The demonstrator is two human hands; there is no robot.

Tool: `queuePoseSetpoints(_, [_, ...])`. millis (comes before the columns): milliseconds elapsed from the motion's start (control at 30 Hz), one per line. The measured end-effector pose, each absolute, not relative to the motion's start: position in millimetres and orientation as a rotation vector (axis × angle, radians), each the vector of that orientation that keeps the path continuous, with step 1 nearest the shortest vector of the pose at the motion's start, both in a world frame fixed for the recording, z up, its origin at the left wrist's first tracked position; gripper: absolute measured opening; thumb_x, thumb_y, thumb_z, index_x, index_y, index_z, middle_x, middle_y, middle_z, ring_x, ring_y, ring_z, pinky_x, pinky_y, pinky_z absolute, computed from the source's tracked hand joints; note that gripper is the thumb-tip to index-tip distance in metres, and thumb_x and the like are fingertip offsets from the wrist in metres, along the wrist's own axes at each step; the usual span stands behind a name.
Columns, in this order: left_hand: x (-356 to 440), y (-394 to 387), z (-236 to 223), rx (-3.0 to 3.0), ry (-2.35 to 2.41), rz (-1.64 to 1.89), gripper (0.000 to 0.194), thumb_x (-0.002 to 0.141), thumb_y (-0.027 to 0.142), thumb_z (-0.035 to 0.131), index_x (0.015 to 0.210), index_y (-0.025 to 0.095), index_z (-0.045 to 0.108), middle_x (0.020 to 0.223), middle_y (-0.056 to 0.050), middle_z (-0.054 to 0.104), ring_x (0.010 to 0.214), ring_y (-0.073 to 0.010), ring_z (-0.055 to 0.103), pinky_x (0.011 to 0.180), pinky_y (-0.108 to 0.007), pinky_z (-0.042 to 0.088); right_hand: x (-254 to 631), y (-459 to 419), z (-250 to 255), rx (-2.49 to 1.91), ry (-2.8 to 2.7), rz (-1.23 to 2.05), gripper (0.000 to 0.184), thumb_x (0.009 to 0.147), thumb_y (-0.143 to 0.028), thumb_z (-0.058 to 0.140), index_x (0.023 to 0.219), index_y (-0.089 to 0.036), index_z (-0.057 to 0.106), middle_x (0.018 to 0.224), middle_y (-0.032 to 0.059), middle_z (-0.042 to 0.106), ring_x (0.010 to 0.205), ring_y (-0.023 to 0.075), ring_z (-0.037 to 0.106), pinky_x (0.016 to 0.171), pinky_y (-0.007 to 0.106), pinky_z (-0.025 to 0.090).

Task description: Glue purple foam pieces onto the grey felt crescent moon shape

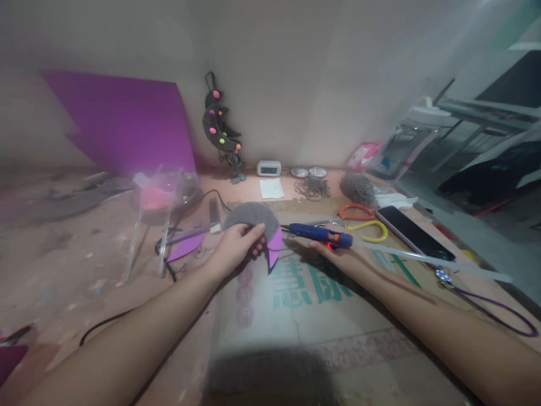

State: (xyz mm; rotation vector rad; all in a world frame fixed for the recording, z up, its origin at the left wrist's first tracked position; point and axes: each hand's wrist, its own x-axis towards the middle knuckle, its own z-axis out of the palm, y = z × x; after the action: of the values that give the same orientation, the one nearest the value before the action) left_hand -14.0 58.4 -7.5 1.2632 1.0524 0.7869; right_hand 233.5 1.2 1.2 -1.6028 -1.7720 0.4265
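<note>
My left hand (243, 245) pinches a curved crescent (253, 214) wound in grey yarn, its purple tip (274, 248) left unwrapped at the right end. In my right hand (338, 254) is a blue hot glue gun (321, 234) with a red light glowing on it. A long translucent glue stick (426, 256) sticks out of its back. The gun's nozzle points left and lies close to the crescent's purple end; whether they touch I cannot tell. Beneath both hands is a printed cardboard sheet (270, 332). A loose purple leaf-shaped piece (186, 247) lies left of my left hand.
Scissors with orange and yellow handles (372, 230), a phone (416, 234) and a grey yarn ball (357, 189) lie to the right. A small white clock (269, 168) stands by the wall. A decorated dark moon (220, 127) hangs there, beside a purple sheet (127, 121).
</note>
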Motion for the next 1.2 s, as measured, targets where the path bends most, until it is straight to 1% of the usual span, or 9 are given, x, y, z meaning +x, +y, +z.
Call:
queuePoseSetpoints(133, [-20, 65, -11, 1.348, 0.929, 0.702, 0.042, 0.076, 0.055, 0.062, 0.067, 0.014, 0.057, 0.055, 0.001, 0.057, 0.045, -0.0078, 0.051, 0.046, -0.019, 0.041, 232, 4, 5, -1.617, -1.731, 0.374, 0.036, 0.079, -0.057, 0.057, 0.081, -0.022, 0.063, 0.071, 0.0042, 0.065, 0.066, 0.0228, 0.061, 0.060, 0.035, 0.049])
queuePoseSetpoints(233, [-22, 67, -14, 1.398, 0.900, 0.664, 0.044, 0.076, 0.056, 0.061, 0.067, 0.014, 0.056, 0.054, 0.001, 0.056, 0.045, -0.0077, 0.052, 0.045, -0.018, 0.039, 231, 5, 9, -1.581, -1.669, 0.348, 0.036, 0.081, -0.056, 0.054, 0.079, -0.021, 0.059, 0.069, 0.0030, 0.063, 0.066, 0.0209, 0.060, 0.062, 0.034, 0.048])
queuePoseSetpoints(400, [-18, 61, -13, 1.455, 0.863, 0.718, 0.042, 0.076, 0.054, 0.062, 0.066, 0.014, 0.054, 0.054, 0.002, 0.055, 0.045, -0.0067, 0.050, 0.047, -0.018, 0.039, 232, 7, 8, -1.554, -1.600, 0.334, 0.036, 0.084, -0.054, 0.050, 0.075, -0.020, 0.056, 0.071, 0.0017, 0.062, 0.070, 0.0201, 0.059, 0.070, 0.035, 0.047])
queuePoseSetpoints(567, [-14, 57, -14, 1.497, 0.855, 0.800, 0.040, 0.082, 0.054, 0.055, 0.069, 0.017, 0.047, 0.053, 0.005, 0.053, 0.044, -0.0058, 0.048, 0.046, -0.017, 0.037, 233, 7, 3, -1.444, -1.572, 0.286, 0.032, 0.085, -0.050, 0.050, 0.086, -0.019, 0.059, 0.078, 0.0029, 0.063, 0.077, 0.0209, 0.059, 0.076, 0.036, 0.047])
queuePoseSetpoints(800, [-13, 60, -19, 1.564, 0.827, 0.832, 0.041, 0.081, 0.054, 0.056, 0.067, 0.018, 0.044, 0.052, 0.005, 0.052, 0.043, -0.0056, 0.048, 0.044, -0.017, 0.035, 230, 2, 45, -1.301, -1.582, 0.110, 0.037, 0.082, -0.050, 0.055, 0.098, -0.017, 0.060, 0.091, 0.0064, 0.064, 0.084, 0.0217, 0.058, 0.083, 0.038, 0.046])
queuePoseSetpoints(933, [-12, 64, -22, 1.575, 0.834, 0.828, 0.041, 0.079, 0.055, 0.057, 0.066, 0.017, 0.045, 0.050, 0.005, 0.051, 0.040, -0.0057, 0.045, 0.041, -0.017, 0.032, 234, 25, 61, -1.335, -1.623, 0.051, 0.035, 0.080, -0.045, 0.058, 0.101, -0.018, 0.063, 0.101, 0.0079, 0.065, 0.096, 0.0246, 0.057, 0.092, 0.039, 0.043])
queuePoseSetpoints(1033, [-9, 66, -24, 1.553, 0.867, 0.872, 0.041, 0.079, 0.055, 0.055, 0.067, 0.019, 0.042, 0.049, 0.006, 0.049, 0.038, -0.0053, 0.042, 0.040, -0.018, 0.030, 234, 58, 56, -1.470, -1.687, 0.102, 0.028, 0.079, -0.036, 0.060, 0.101, -0.018, 0.064, 0.100, 0.0067, 0.067, 0.094, 0.0239, 0.060, 0.088, 0.036, 0.045])
queuePoseSetpoints(1133, [-9, 67, -25, 1.520, 0.896, 0.907, 0.040, 0.079, 0.056, 0.053, 0.068, 0.020, 0.039, 0.050, 0.007, 0.046, 0.038, -0.0050, 0.040, 0.038, -0.017, 0.028, 232, 94, 42, -1.617, -1.689, 0.175, 0.027, 0.077, -0.030, 0.063, 0.100, -0.014, 0.065, 0.087, 0.0079, 0.070, 0.080, 0.0231, 0.064, 0.075, 0.032, 0.048])
queuePoseSetpoints(1200, [-9, 67, -24, 1.507, 0.897, 0.914, 0.039, 0.080, 0.055, 0.051, 0.069, 0.020, 0.039, 0.053, 0.008, 0.046, 0.039, -0.0049, 0.041, 0.039, -0.017, 0.028, 228, 113, 31, -1.686, -1.685, 0.212, 0.026, 0.079, -0.027, 0.063, 0.099, -0.011, 0.066, 0.085, 0.0099, 0.071, 0.079, 0.0223, 0.065, 0.072, 0.030, 0.048])
